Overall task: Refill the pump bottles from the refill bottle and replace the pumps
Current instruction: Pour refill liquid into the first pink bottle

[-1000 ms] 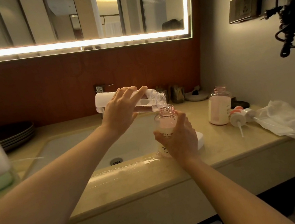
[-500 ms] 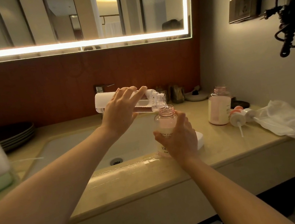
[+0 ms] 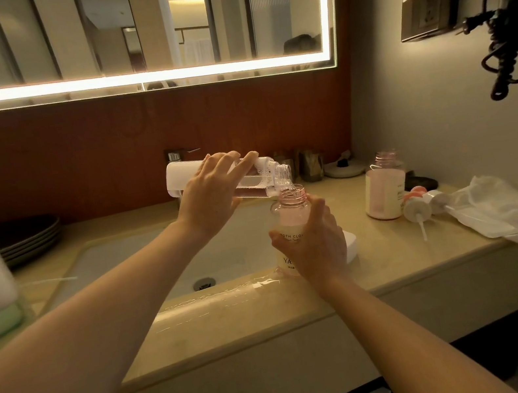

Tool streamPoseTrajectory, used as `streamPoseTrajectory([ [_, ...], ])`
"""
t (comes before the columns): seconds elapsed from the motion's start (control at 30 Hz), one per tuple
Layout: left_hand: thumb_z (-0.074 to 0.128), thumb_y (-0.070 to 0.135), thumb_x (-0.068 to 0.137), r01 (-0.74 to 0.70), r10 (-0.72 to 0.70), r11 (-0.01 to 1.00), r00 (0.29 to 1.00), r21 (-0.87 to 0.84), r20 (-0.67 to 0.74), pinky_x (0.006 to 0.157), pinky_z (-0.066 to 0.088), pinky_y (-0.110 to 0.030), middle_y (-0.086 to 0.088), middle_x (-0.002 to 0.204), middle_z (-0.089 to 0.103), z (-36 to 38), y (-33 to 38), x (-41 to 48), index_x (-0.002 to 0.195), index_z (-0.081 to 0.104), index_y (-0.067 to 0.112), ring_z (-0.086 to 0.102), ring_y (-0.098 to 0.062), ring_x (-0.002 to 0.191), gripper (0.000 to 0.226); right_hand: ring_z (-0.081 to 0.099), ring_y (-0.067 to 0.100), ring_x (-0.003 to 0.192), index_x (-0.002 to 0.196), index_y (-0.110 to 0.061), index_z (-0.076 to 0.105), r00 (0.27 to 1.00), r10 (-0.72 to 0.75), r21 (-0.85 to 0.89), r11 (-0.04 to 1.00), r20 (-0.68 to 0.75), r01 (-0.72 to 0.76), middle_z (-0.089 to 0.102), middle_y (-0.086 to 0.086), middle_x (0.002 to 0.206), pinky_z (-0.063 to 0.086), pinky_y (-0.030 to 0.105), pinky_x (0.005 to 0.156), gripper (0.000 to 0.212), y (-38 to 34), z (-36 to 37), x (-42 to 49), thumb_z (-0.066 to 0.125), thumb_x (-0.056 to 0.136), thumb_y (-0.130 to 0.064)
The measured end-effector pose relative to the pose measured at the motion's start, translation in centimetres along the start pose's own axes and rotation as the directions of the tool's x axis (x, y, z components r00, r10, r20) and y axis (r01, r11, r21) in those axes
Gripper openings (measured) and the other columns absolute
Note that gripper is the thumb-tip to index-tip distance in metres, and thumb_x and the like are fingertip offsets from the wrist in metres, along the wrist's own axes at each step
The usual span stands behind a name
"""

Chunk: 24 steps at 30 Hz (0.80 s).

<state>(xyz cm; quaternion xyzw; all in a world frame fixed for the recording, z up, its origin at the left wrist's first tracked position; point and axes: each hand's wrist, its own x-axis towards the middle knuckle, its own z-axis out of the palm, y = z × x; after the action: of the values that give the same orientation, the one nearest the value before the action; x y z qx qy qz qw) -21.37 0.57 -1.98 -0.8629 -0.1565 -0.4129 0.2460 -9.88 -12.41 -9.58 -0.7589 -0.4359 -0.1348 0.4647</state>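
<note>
Hardly anything moved since a second ago: left hand [image 3: 213, 197] still gripped the tilted refill bottle [image 3: 178, 179], mouth at the pump bottle [image 3: 291, 218] neck. Right hand [image 3: 315, 248] was wrapped round that bottle at the counter [image 3: 237, 318] edge, label mostly covered, base hidden. Stream was hard to make out. Second bottle [image 3: 385, 194] stood uncapped, pumps [image 3: 417, 206] lying beside it.

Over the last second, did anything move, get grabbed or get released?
No visible change. The left hand still holds the refill bottle tipped, with its mouth over the open neck of the pump bottle. The right hand still grips that bottle on the counter edge. The second open bottle and the loose pumps lie where they were.
</note>
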Motion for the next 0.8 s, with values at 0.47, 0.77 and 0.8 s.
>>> streamPoseTrajectory([
  [0.47, 0.087, 0.009, 0.057, 0.003, -0.003, 1.000, 1.000, 0.005, -0.011, 0.074, 0.054, -0.050, -0.016, 0.113, 0.063, -0.34, 0.20, 0.05, 0.125, 0.054, 0.009, 0.061, -0.033, 0.100, 0.075, 0.049, 0.023, 0.112, 0.127, -0.016, 0.030, 1.000, -0.002, -0.009, 1.000, -0.008, 0.002, 0.049, 0.007, 0.129, 0.042, 0.036, 0.093, 0.078, 0.18, 0.16, 0.10, 0.070, 0.071, -0.052],
  [0.77, 0.087, 0.008, 0.056, -0.002, 0.002, 1.000, 1.000, 0.028, -0.018, 0.075, 0.053, -0.051, -0.016, 0.111, 0.064, -0.60, 0.35, 0.13, 0.123, 0.056, 0.009, 0.062, -0.033, 0.098, 0.074, 0.050, 0.023, 0.111, 0.129, -0.017, 0.029, 1.000, -0.005, 0.006, 1.000, -0.011, 0.005, 0.049, 0.008, 0.128, 0.044, 0.037, 0.094, 0.079, 0.21, 0.12, 0.02, 0.070, 0.071, -0.052],
  [0.8, 0.088, 0.008, 0.055, -0.005, 0.006, 0.999, 1.000, 0.035, -0.020, 0.075, 0.053, -0.050, -0.016, 0.110, 0.064, -0.61, 0.38, 0.13, 0.123, 0.057, 0.009, 0.063, -0.033, 0.097, 0.075, 0.050, 0.023, 0.111, 0.128, -0.016, 0.029, 1.000, -0.006, 0.004, 1.000, -0.013, 0.006, 0.049, 0.008, 0.128, 0.044, 0.037, 0.093, 0.079, 0.23, 0.15, 0.02, 0.070, 0.071, -0.052],
])
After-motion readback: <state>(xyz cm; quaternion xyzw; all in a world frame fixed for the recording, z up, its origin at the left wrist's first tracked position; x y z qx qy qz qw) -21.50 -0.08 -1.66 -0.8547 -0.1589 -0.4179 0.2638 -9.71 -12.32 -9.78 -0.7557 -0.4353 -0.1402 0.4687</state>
